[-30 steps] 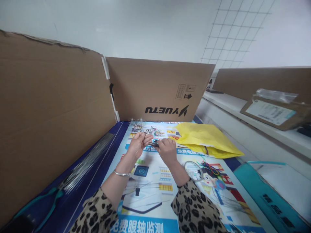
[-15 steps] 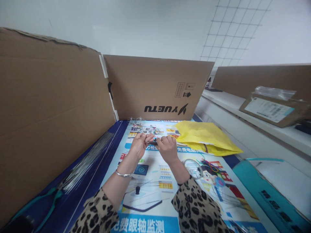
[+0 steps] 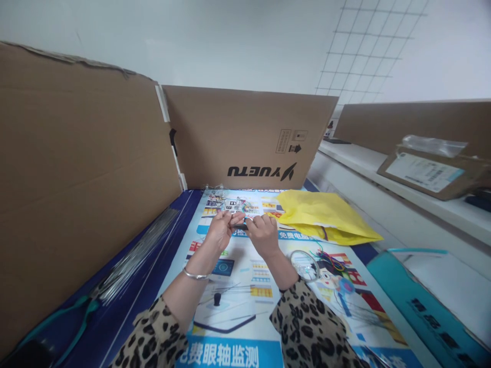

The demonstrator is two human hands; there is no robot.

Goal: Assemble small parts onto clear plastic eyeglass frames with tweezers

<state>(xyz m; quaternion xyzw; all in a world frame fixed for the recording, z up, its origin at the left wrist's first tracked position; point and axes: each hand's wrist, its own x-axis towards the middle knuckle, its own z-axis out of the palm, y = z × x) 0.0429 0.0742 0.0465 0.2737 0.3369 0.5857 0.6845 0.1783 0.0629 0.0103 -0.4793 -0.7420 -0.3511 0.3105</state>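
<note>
Over the printed mat [image 3: 230, 255], both my hands meet at a small dark, slim object [image 3: 240, 226]. My left hand [image 3: 220, 231] pinches its left end with the fingertips. My right hand [image 3: 263, 233] is closed on the other end, fingers curled and thumb toward the left hand. The fingers cover most of the object, so its kind does not show. Just beyond my hands lies a tangle of small colourful thin pieces [image 3: 241, 203]. A round clear dish [image 3: 305, 266] sits to the right of my right wrist, with coloured cords [image 3: 334, 261] beside it.
Cardboard panels [image 3: 245, 133] wall off the back and left. A bundle of thin metal wires [image 3: 138, 255] and teal-handled pliers [image 3: 86, 312] lie on the left. A yellow bag [image 3: 326, 209] is at back right, a teal box [image 3: 425, 306] at right. Thin rods lie near a small black knob [image 3: 217, 299].
My hands stay together on the dark object. The right hand has shifted very slightly left, and the object's visible part looks a little lower and more tilted.
</note>
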